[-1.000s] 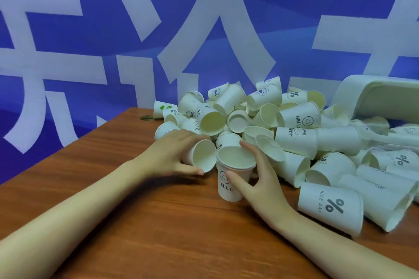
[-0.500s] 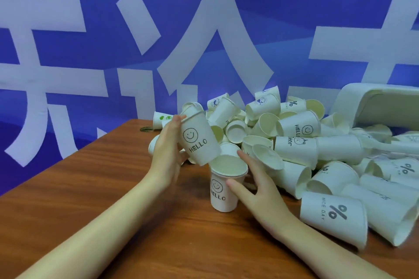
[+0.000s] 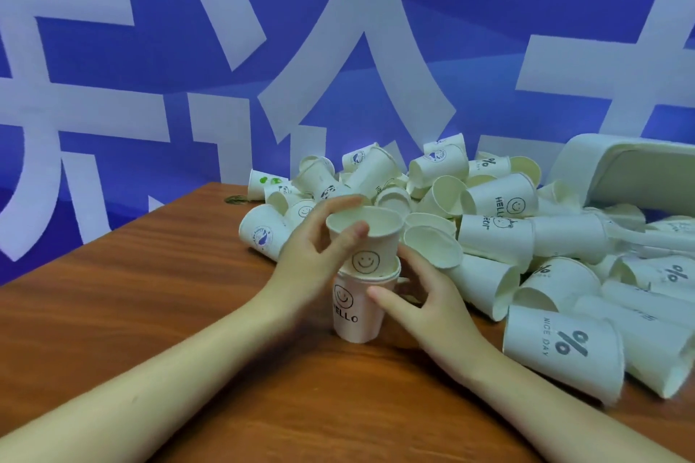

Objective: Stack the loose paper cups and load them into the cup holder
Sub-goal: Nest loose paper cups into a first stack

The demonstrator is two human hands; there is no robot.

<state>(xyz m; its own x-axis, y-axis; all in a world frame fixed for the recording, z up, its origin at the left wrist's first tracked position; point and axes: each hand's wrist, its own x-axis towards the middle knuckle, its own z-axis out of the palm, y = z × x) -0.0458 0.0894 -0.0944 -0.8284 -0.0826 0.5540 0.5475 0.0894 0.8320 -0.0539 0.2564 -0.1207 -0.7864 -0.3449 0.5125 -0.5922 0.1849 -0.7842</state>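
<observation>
**Two smiley cups, one seated partway in the other**

Fingers of the left hand (image 3: 312, 256) curl around the upper cup (image 3: 366, 237): the thumb lies across its front just under the rim, and the other fingers wrap round the far side, with one fingertip showing above the rim. That cup stands upright and mouth up, its lower part set inside the lower cup (image 3: 357, 306), so its smiley face shows just above the lower cup's rim. The lower cup stands upright on the wooden table (image 3: 150, 293), printed with a smiley and "HELLO".

The right hand (image 3: 425, 293) holds the lower cup from the right, thumb against its front wall below the rim, fingers bent round the far side near the rim; how firmly they press cannot be told.

Just behind and to the right, the pile of loose cups (image 3: 507, 222) lies tumbled on the table, most on their sides, some printed "HELLO", some "NICE DAY" with a percent sign. At the far right, a white cup holder (image 3: 620, 169) rests behind the pile. Behind the table hangs a blue banner (image 3: 489, 30) with large white characters.
</observation>
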